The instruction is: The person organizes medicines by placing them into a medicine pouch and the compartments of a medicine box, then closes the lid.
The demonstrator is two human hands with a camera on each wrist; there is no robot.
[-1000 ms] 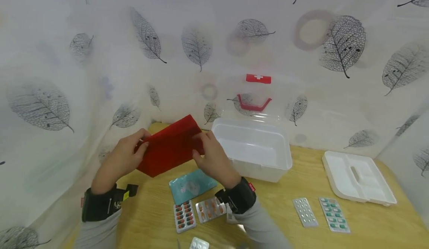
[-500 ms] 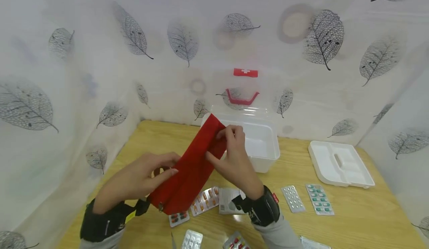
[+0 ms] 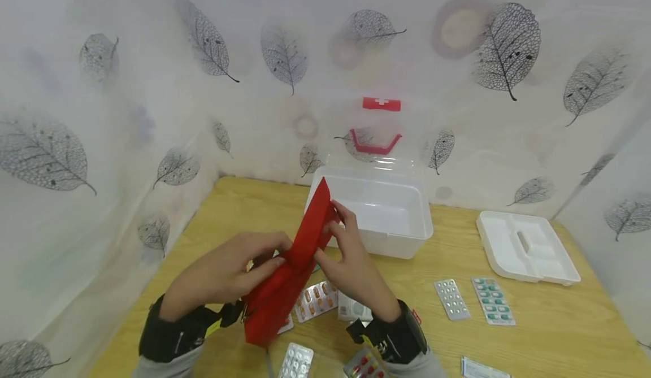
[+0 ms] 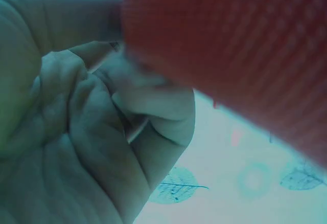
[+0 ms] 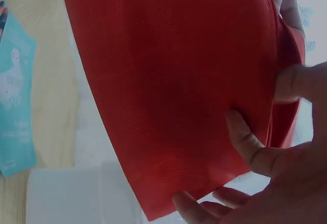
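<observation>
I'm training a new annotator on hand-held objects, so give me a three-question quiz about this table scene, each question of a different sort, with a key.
1. True or false: both the left hand and the right hand hold the red pouch.
2. Multiple choice: the white box behind the pouch is A) shut, B) open with nothing visible inside, C) full of blister packs.
3. Fill in: the white tray lies on the wooden table to the ____ of the box, seen from the head camera.

Key: 1 true; 2 B; 3 right.
</observation>
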